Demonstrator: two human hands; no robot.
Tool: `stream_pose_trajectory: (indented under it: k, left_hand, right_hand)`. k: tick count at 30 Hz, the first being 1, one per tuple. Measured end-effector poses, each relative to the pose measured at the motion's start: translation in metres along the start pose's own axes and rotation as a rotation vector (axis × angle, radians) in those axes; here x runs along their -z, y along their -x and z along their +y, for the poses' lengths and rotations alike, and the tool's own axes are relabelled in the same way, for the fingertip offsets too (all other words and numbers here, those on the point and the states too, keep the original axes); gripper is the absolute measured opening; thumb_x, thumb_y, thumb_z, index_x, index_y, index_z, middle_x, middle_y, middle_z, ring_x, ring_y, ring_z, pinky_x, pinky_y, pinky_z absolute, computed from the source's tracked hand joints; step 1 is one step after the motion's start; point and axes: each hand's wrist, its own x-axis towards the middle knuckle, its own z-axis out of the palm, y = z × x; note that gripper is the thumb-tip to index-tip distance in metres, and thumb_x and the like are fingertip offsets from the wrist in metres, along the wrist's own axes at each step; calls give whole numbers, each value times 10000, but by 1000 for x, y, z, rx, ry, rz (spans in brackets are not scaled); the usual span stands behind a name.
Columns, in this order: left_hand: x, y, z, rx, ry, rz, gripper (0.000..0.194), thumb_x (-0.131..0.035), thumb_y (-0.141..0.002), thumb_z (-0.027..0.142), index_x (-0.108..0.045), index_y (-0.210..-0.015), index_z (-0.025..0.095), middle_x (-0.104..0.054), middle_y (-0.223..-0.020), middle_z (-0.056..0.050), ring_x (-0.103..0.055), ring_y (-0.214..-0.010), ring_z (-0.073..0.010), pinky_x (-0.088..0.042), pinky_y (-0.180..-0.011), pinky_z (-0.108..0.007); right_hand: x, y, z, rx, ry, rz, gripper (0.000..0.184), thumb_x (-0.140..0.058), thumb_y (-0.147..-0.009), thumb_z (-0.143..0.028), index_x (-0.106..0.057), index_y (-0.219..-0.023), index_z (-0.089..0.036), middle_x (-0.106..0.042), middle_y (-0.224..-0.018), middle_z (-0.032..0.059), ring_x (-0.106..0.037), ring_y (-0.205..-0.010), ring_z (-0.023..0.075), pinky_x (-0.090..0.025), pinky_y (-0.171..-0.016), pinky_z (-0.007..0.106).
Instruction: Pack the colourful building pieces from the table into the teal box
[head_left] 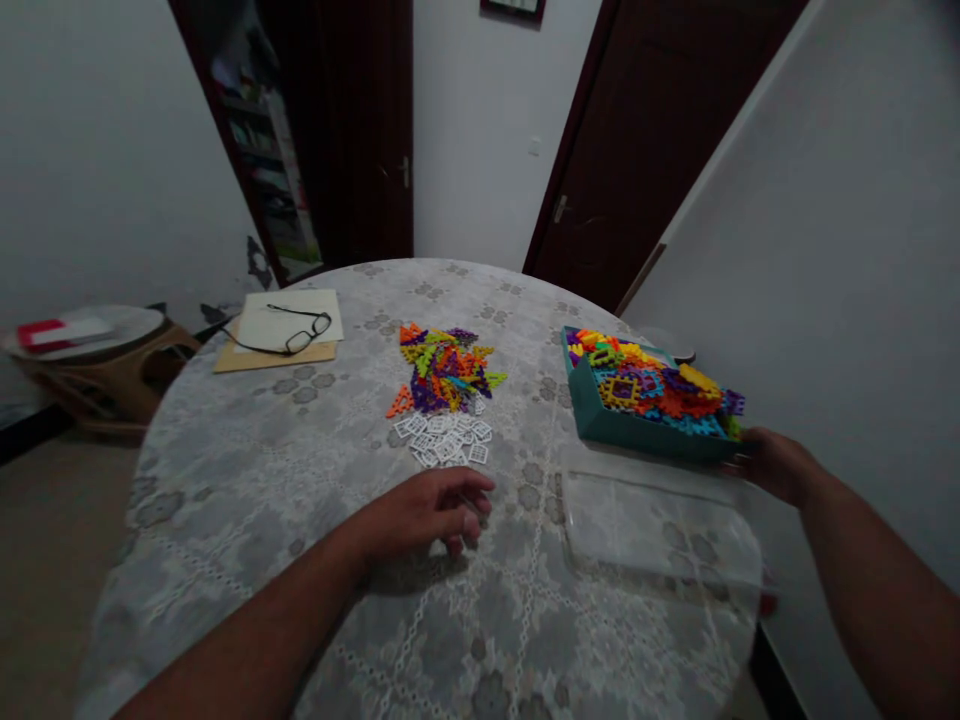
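My left hand [429,508] rests just above the table in front of the white square grid pieces [446,440], its fingers loosely bent and apart, with nothing seen in them. Behind those lies a heap of colourful plastic building pieces [450,368], many triangular, in orange, purple, yellow and green. At the right edge of the table, my right hand [780,465] grips the near right corner of a teal box [637,430]; its fingertips are partly hidden. The box is filled with mixed colourful building pieces [645,385].
A clear plastic lid [660,525] lies on the patterned tablecloth [315,500] in front of the box. At the far left, glasses [300,340] sit on paper and a brown envelope [277,360]. A wicker stool [112,380] stands left; a wall [840,300] borders the right.
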Motion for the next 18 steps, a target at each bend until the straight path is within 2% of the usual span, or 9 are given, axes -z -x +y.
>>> stream_pose_trajectory:
  k: [3,8,12,15,18]
  left_hand:
    - [3,-1,-1,-42,-28,60,494,-823,-874,366,-677,-1324,223,-741,-1221,-131,-746,-934,-217,-587,-765,-370]
    - [0,-2,-2,-49,-71,66,512,-834,-855,393,-684,-1309,211,-741,-1185,-113,-712,-931,-201,-577,-740,-331]
    - [-1,-3,-2,-58,-121,112,470,-816,-877,432,-702,-1273,205,-746,-1126,-98,-686,-880,-181,-562,-732,-314]
    - [2,-3,-3,-100,-143,163,448,-800,-903,443,-716,-1266,195,-751,-1111,-109,-675,-854,-176,-557,-746,-319]
    - [5,-3,-2,-121,-184,224,427,-778,-927,457,-733,-1254,186,-753,-1044,-107,-671,-852,-186,-550,-741,-314]
  right_hand:
    - [7,-8,5,-87,-166,-74,208,-549,-791,-151,-703,-900,-239,-759,-987,255,-773,-799,276,-642,-791,424]
    - [9,-17,8,-117,-195,-105,274,-615,-787,-136,-736,-1005,-249,-784,-1079,229,-768,-832,267,-632,-778,403]
    - [-1,-19,7,-144,-178,-52,310,-604,-757,-90,-708,-989,-268,-800,-1026,163,-752,-778,232,-621,-731,354]
    - [-8,-17,3,-151,-147,1,300,-589,-729,-70,-691,-938,-260,-798,-945,149,-750,-746,231,-619,-706,345]
    - [-15,-9,-5,-69,-11,60,244,-588,-736,-71,-684,-877,-246,-791,-876,150,-765,-750,252,-629,-705,359]
